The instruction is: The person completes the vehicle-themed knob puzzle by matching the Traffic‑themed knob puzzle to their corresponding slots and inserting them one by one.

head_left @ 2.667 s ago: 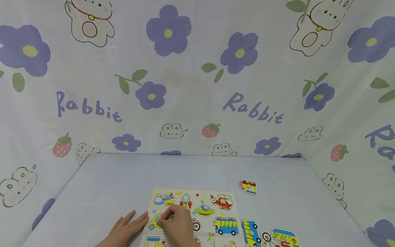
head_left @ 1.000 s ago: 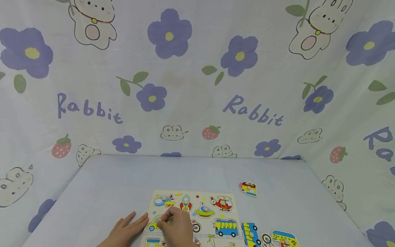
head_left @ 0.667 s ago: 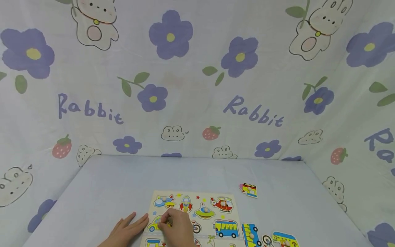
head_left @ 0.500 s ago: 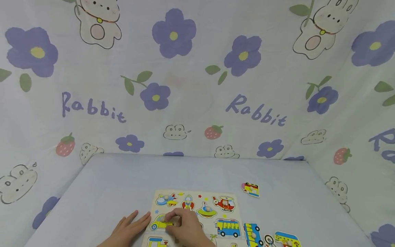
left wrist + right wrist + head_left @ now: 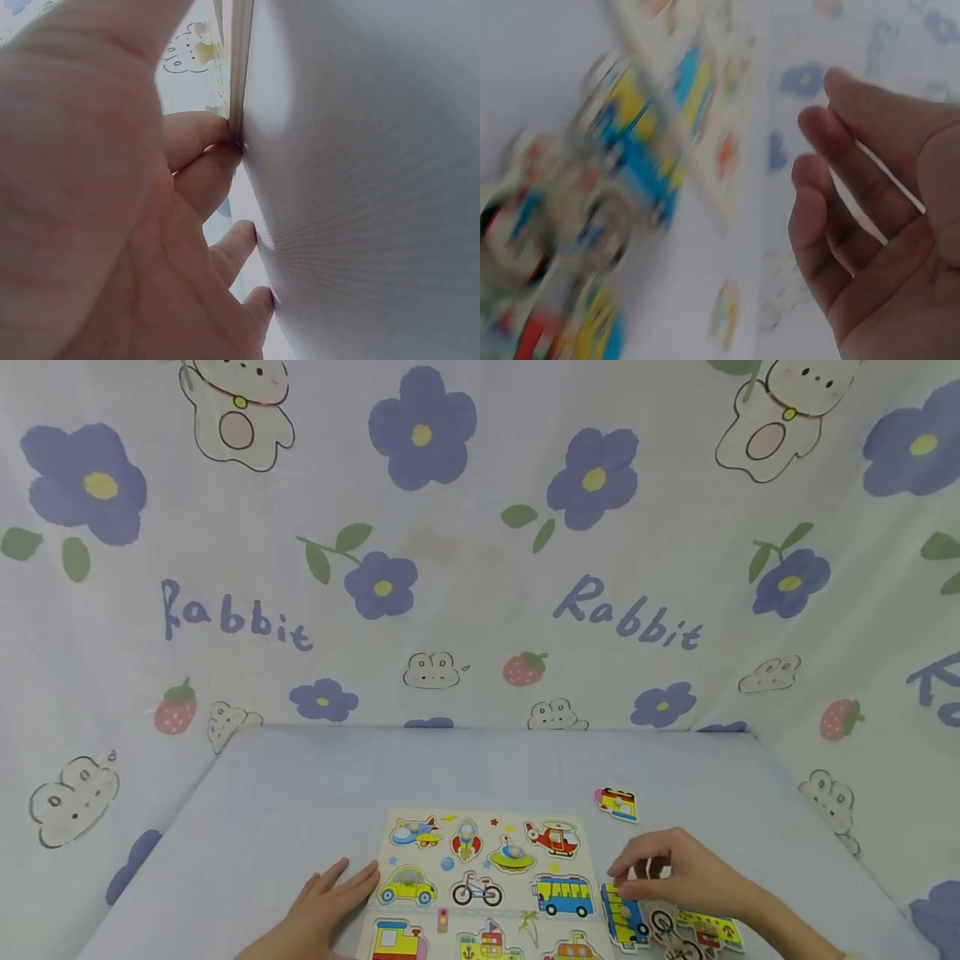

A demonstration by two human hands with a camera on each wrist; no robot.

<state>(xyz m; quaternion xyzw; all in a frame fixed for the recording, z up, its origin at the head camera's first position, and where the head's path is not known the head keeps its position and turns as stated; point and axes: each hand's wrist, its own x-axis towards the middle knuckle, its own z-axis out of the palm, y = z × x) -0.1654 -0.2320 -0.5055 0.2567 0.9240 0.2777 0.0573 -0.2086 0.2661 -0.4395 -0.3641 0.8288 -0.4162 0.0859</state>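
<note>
A wooden knob puzzle board [image 5: 516, 888] lies on the table before me. My left hand [image 5: 327, 906] touches the board's left edge with its fingers extended; the left wrist view shows fingertips against the board's edge [image 5: 240, 67] and the cloth. The yellow car piece [image 5: 407, 888] sits in its place on the board. Right of the board, my right hand [image 5: 675, 870] hovers over the loose blue-and-yellow bus piece [image 5: 624, 927], fingers loosely bent. In the right wrist view nothing lies between the right hand's [image 5: 885, 210] fingertips, which are apart from the blurred bus piece [image 5: 634, 139].
A bicycle piece [image 5: 666, 928] and a blue, yellow and red piece [image 5: 727, 930] lie close together by the bus piece, partly under my right forearm. A train piece [image 5: 619, 805] lies farther back. Patterned cloth [image 5: 465, 568] stands behind the table.
My right hand has let go of the car piece's knob and moved right, off the board to the bus piece. The bicycle picture it covered now shows. My left hand has stayed by the board.
</note>
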